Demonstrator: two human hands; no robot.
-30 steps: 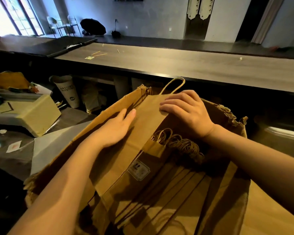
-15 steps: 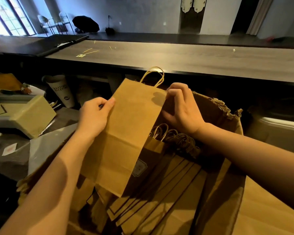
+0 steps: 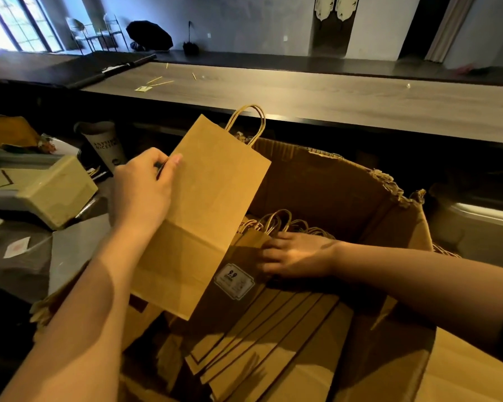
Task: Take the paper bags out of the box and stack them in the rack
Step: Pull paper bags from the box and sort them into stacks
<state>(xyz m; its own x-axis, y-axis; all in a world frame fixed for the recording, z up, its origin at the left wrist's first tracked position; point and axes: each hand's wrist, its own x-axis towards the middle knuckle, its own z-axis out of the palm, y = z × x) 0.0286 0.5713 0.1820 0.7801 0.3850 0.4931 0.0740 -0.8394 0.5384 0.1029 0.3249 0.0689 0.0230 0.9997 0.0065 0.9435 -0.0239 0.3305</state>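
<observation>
A flat brown paper bag (image 3: 204, 210) with a twisted handle is held up over the open cardboard box (image 3: 337, 187). My left hand (image 3: 141, 192) is shut on its left edge. Inside the box lie several more flat paper bags (image 3: 262, 338), fanned out, their handles bunched toward the far side. My right hand (image 3: 295, 256) rests down in the box on the top bag of that pile, next to a white price label (image 3: 234, 281), fingers spread. No rack is in sight.
A long wooden counter (image 3: 317, 97) runs across behind the box. At the left stand a pale box-shaped device (image 3: 50, 190), a printed paper cup (image 3: 103, 146) and loose papers. A metal bin edge (image 3: 482, 210) shows at the right.
My right hand let go of the lifted bag and dropped into the box onto the pile. My left hand keeps the bag raised, now tilted slightly rightward.
</observation>
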